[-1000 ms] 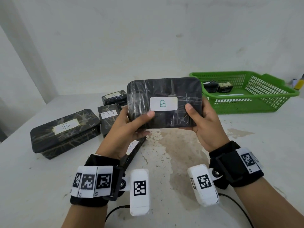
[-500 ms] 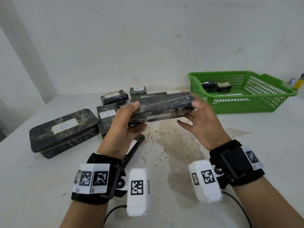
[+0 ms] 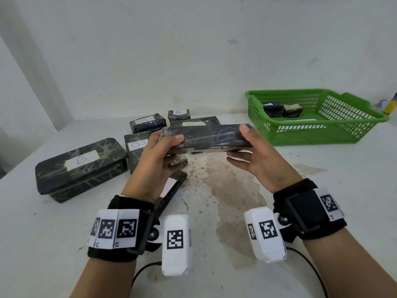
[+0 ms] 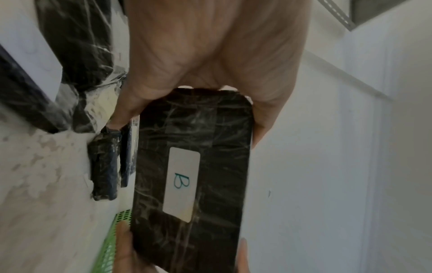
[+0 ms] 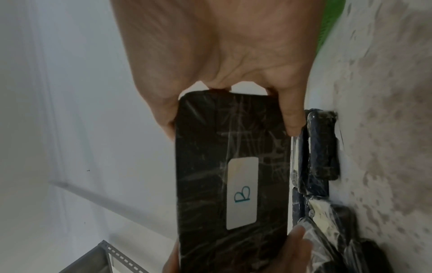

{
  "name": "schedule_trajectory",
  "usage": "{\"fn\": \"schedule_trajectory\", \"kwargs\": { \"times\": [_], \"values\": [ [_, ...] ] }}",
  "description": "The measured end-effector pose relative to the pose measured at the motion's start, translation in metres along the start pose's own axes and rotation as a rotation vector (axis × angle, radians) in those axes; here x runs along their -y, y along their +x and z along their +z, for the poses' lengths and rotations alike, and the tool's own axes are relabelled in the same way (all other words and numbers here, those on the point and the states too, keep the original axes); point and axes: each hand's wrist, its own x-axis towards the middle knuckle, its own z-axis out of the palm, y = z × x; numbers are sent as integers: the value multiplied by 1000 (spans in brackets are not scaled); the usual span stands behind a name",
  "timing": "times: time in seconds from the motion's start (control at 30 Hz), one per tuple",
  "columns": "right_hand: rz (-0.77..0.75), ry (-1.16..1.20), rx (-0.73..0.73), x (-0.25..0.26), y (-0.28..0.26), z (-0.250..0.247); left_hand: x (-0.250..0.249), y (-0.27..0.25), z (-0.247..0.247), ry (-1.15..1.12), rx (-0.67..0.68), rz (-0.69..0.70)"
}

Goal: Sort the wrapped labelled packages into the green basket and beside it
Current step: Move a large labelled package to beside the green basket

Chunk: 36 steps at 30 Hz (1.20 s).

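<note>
nearest, two wrist cameras with black-and-white markers are worn on both forearms above the stained table (image 3: pixel 225 211). the left hand (image 3: pixel 154 160) is clamped on the left end of the held package (image 3: pixel 206 137), thumb on the upper face and fingers curled beneath. the right hand (image 3: pixel 257 162) is set on the right end, thumb on top and fingers looser beneath; whether the grip there is firm cannot be told. the package is held off the table, level, between the two hands, left of the green basket (image 3: pixel 322 134).

a second ago its labelled face was turned up toward the head camera and a "b" was read; half a second ago it was already tipped flat. now only a long edge is shown to the head view, and the label (image 4: pixel 182 184) is faced away, as seen from both wrist views. the label check is judged done; if "a" goes inside, as the sorted pieces suggest, this one is bound for the spot beside the basket.

further off, more wrapped packages are left unsorted: a large box marked b (image 3: pixel 79 166) at the left, a thin flat one (image 3: pixel 171 188) under the left wrist, a smaller b (image 3: pixel 137 151), two a pieces (image 3: pixel 179 115) and one more behind. at the far right, two small bundles (image 3: pixel 281 108) lie in the basket. most of the sorting is judged still ahead.
</note>
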Motion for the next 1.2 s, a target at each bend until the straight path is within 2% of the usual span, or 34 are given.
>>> {"fn": "schedule_trajectory", "kwargs": {
  "times": [0.1, 0.27, 0.47, 1.03, 1.2],
  "values": [
    [16, -9, -4, 2, 0, 0, 0, 0, -3, 63, 4, 26],
    [-20, 10, -27, 7, 1, -3, 1, -3, 3, 143, 16, -11],
    [5, -79, 10, 5, -3, 3, -2, -3, 4, 109, -57, 8],
    [-50, -11, -83, 5, -5, 10, 1, -10, 15, 218, -87, 52],
    [-28, -37, -59, 2, -7, 13, 4, -7, 12, 176, -119, 69]
  ]
}}
